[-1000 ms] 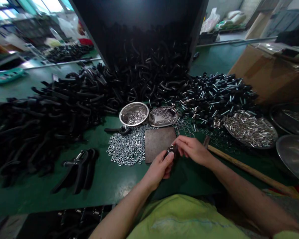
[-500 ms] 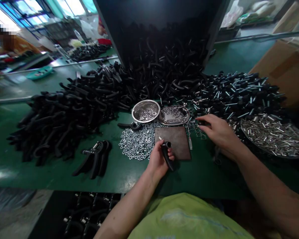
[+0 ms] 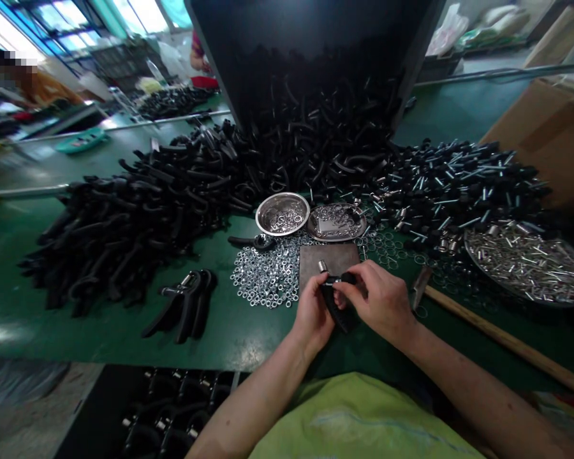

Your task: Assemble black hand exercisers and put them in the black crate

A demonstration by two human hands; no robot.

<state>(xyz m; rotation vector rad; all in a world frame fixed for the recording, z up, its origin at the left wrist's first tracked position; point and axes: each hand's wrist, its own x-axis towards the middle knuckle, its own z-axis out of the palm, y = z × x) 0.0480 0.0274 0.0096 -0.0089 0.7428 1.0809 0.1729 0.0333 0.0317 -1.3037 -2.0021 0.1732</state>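
My left hand (image 3: 312,313) is closed around a black curved handle (image 3: 337,309), with a silver metal cylinder (image 3: 322,266) sticking up at its top end. Pinched in the fingers of my right hand (image 3: 385,298) is a small black knob (image 3: 348,278), held against the handle's top end. Whether a bolt on it sits inside the handle is hidden by the fingers. Both hands are over the near part of a flat metal plate (image 3: 310,256). Just left of them lies a heap of hex nuts (image 3: 263,275).
A round steel bowl (image 3: 259,224) and an oval tray (image 3: 316,234) hold small metal parts. Black handles (image 3: 124,229) pile up at left, bolts with black knobs (image 3: 459,172) at right. A hammer (image 3: 497,328) lies beside my right forearm. A cardboard box (image 3: 538,137) stands far right.
My right hand has come left and nearer with the knob, from beside the bolt pile to the handle in my left hand. The hammer has come into view.
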